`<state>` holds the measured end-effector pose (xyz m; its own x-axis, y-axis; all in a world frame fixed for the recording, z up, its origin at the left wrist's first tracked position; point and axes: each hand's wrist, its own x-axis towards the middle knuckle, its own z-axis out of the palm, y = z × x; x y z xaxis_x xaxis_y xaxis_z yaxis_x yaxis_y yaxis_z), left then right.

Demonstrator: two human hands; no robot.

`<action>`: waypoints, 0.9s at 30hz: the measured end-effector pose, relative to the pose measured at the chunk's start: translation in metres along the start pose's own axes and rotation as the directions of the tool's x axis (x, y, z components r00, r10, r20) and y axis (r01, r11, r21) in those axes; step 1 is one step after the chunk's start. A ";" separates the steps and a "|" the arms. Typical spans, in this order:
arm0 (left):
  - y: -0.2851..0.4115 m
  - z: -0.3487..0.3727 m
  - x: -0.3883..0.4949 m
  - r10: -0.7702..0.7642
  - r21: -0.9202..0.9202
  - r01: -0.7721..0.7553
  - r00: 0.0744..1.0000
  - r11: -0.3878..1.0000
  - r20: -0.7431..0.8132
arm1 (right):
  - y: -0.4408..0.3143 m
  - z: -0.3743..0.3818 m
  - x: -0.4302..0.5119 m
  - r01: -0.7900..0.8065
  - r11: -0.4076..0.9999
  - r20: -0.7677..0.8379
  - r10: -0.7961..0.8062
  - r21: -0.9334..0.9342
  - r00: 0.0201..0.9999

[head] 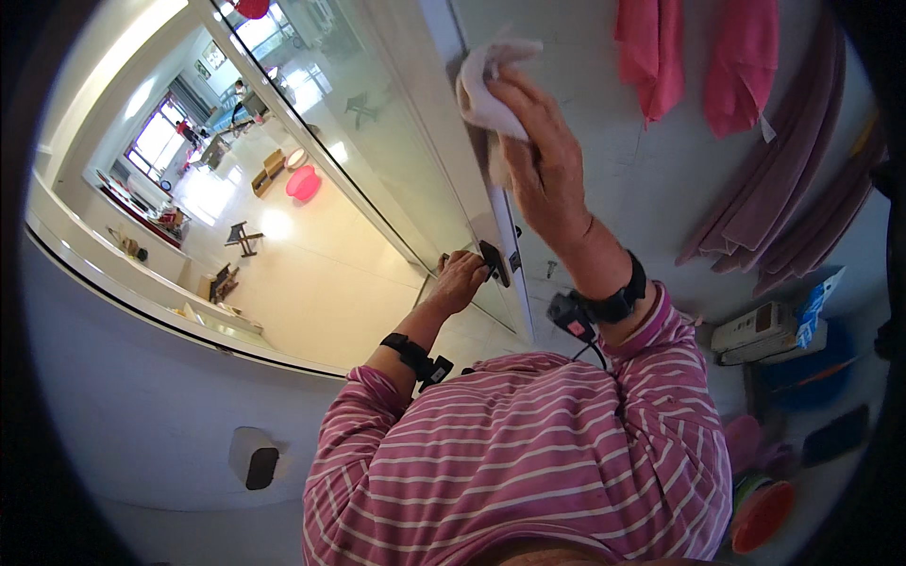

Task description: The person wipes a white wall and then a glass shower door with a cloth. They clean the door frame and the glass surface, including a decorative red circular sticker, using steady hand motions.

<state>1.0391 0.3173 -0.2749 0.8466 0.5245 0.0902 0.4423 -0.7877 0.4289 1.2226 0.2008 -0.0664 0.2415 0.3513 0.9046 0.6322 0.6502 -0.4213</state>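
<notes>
My left hand (461,279) is closed around the dark lever handle (490,264) of a glass-panelled door (396,134) with a light frame. Higher up, my right hand (545,156) holds a white cloth (485,99) against the upper part of the door's edge, near the frame. The cloth is folded over my fingers and slightly blurred. Below it on the door edge sits a latch plate (515,261). Part of the handle is hidden under my left fingers.
Pink towels (740,67) and mauve towels (771,163) hang at the right. A white appliance (754,329) and a red basin (763,516) are below them. Through the doorway are a pink basin (303,184), a folding stool (242,238) and distant people.
</notes>
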 end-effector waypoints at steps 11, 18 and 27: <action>-0.002 0.003 0.005 0.050 -0.082 -0.051 0.999 0.995 -0.018 | 0.000 0.020 0.001 -0.223 0.872 0.027 0.235 0.435 0.972; -0.004 0.002 0.010 0.062 -0.055 -0.062 0.998 0.997 -0.001 | 0.001 0.050 0.009 -0.233 0.957 -0.142 0.258 0.172 0.956; 0.000 0.003 0.018 0.025 -0.034 -0.024 1.000 0.999 0.017 | 0.022 0.059 0.008 -0.334 0.942 -0.214 0.323 -0.017 0.922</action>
<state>1.0551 0.3252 -0.2763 0.8624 0.4989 0.0852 0.4113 -0.7889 0.4566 1.1951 0.2578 -0.0726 0.5845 0.3894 0.7119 0.5276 0.4842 -0.6980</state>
